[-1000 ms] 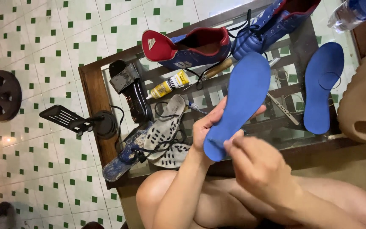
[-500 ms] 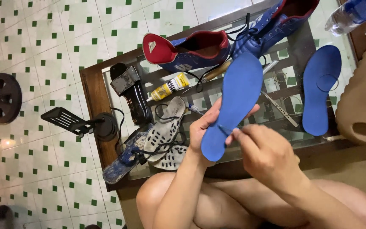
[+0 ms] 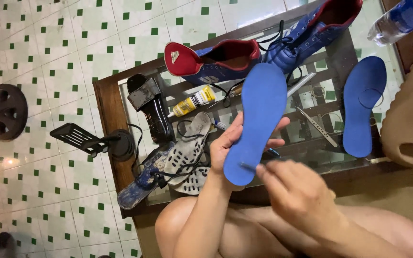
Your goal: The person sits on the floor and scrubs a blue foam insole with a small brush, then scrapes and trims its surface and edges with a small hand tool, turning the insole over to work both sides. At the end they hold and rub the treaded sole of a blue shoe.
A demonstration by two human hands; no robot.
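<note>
Below the camera, the left hand (image 3: 228,143) was raised palm-up over the knees, fingers and thumb clamped around a blue insole (image 3: 256,119) held tilted above the glass-topped table (image 3: 105,102). Beside it, the right hand (image 3: 295,191) hung with fingertips pinched on a thin tool (image 3: 247,166) touching the insole's heel end. Behind, on the table, lay two blue shoes (image 3: 216,62), a second insole (image 3: 363,105) and a yellow glue tube (image 3: 192,101).

Blue insole (image 3: 259,119); green-checked white floor tiles (image 3: 48,52)
</note>
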